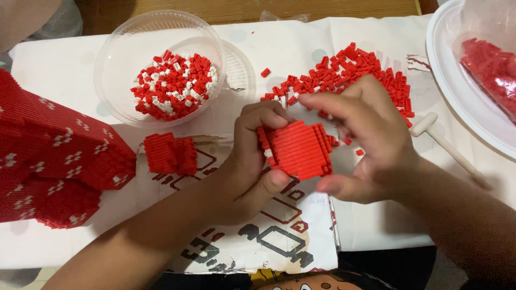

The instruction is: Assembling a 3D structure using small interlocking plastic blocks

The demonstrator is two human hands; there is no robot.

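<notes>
Block (298,149) of tiny red bricks, ribbed, stepped at its edges, one white brick on its left side, held over the printed sheet (269,236): left hand (252,161) clamps its left edge, right hand (365,139) pinches it from the right with thumb below and fingers above. Clear plastic bowl (115,64) holds loose red and white bricks; white plate (457,80) carries a bag of red bricks (492,67). Loose brick pile (349,70) lies behind the hands, small built piece (171,154) and large red-and-white model (54,156) to the left, white mallet (449,147) to the right.
</notes>
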